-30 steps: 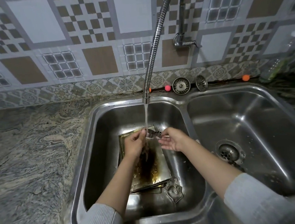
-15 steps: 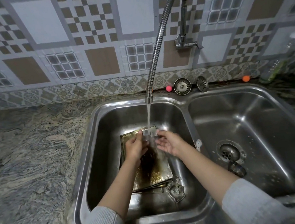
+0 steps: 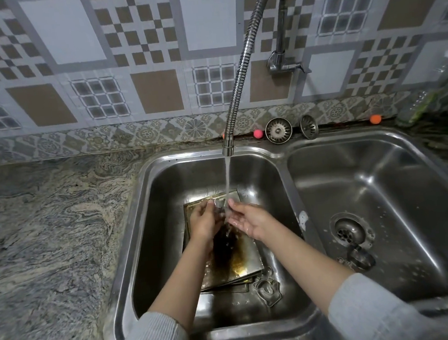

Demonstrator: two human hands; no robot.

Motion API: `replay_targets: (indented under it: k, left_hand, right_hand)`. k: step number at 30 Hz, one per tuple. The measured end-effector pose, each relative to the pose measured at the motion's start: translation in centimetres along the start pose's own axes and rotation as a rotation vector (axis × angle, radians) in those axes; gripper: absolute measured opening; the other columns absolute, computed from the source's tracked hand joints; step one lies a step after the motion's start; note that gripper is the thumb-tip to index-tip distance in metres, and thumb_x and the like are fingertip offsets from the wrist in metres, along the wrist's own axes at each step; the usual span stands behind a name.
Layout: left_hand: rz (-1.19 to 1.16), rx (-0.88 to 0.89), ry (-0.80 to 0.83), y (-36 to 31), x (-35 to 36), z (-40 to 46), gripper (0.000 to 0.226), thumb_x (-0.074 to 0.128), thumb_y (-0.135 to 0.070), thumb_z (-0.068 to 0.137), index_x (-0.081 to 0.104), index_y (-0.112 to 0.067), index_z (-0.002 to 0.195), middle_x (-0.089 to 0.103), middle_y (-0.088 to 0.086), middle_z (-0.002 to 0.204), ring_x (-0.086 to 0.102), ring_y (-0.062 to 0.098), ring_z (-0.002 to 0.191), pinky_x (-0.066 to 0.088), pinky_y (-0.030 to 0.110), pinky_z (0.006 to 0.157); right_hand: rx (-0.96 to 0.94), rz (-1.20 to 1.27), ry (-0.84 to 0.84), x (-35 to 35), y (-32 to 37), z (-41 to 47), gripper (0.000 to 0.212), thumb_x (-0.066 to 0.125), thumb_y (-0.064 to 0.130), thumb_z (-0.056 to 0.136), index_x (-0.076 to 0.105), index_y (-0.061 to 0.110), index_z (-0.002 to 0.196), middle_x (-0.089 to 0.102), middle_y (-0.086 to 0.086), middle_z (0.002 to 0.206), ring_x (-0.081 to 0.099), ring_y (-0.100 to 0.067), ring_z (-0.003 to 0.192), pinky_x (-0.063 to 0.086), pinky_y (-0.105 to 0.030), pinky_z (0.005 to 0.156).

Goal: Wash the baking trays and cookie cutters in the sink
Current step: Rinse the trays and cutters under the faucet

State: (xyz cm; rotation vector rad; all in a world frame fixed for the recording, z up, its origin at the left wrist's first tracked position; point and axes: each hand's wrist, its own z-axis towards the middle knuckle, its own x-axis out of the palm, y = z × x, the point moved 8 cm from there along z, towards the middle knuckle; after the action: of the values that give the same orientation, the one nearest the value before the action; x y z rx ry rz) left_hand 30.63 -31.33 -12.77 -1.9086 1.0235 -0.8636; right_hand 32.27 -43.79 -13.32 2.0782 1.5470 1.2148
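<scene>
Cookie cutter [image 3: 219, 204] — small, thin shiny metal — held at frame centre under water stream [image 3: 227, 177], pinched by left hand [image 3: 205, 222]; exact shape blurred by water. Right hand [image 3: 245, 220] kept cupped and loose beside it, nothing gripped. Rinsing step judged in hand. Next: cutter set aside, stained flat baking trays [image 3: 240, 259] below tackled. Second cutter [image 3: 267, 290] seen lower centre in left sink basin [image 3: 152, 229].
</scene>
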Motion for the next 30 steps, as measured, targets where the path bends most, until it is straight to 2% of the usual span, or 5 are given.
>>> replay_targets:
  k: [7,11,21,24,30]
  left_hand:
    - [0.095,-0.059,0.112,0.7,1.3,-0.2,0.043,0.056,-0.048,0.091,0.063,-0.013,0.116,0.069,0.009,0.11,0.065,0.023,0.101,0.053,0.04,0.086]
    - [0.137,-0.075,0.19,1.1,1.8,-0.4,0.086,0.062,-0.085,0.055,0.068,-0.023,0.114,0.067,0.005,0.119,0.061,0.023,0.112,0.045,0.049,0.1]
    - [0.085,0.013,0.242,0.9,2.9,-0.2,0.032,0.056,-0.047,0.091,0.069,-0.022,0.107,0.068,0.012,0.114,0.065,0.025,0.1,0.051,0.034,0.077]
    - [0.073,0.005,0.258,1.0,3.3,-0.1,0.023,0.044,-0.034,0.1,0.065,-0.028,0.108,0.066,0.007,0.116,0.064,0.019,0.1,0.049,0.031,0.079]
    - [0.126,0.062,0.247,0.9,3.1,0.1,0.033,0.037,-0.022,0.103,0.055,-0.022,0.131,0.06,0.014,0.129,0.057,0.026,0.119,0.048,0.035,0.096]
  right_hand:
    - [-0.061,0.067,-0.004,0.3,1.3,-0.1,0.009,0.063,0.002,0.086,0.065,0.007,0.093,0.073,-0.001,0.07,0.069,-0.007,0.063,0.055,-0.02,0.055]
    - [-0.063,0.049,-0.009,0.0,1.5,-0.1,0.011,0.065,0.004,0.085,0.066,0.009,0.095,0.073,-0.001,0.074,0.07,-0.008,0.067,0.056,-0.022,0.058]
    - [-0.337,-0.252,-0.083,-1.0,3.1,-0.8,0.017,0.073,0.005,0.078,0.071,0.005,0.096,0.072,-0.01,0.096,0.067,-0.022,0.093,0.054,-0.025,0.077]
    - [-0.405,-0.313,-0.102,-1.0,3.3,-0.9,0.02,0.075,0.003,0.076,0.071,0.004,0.095,0.071,-0.012,0.1,0.066,-0.026,0.1,0.052,-0.032,0.093]
    - [-0.482,-0.37,-0.116,-1.1,3.8,-1.3,0.038,0.077,-0.002,0.072,0.067,0.004,0.109,0.07,-0.006,0.1,0.066,-0.019,0.095,0.055,-0.028,0.086]
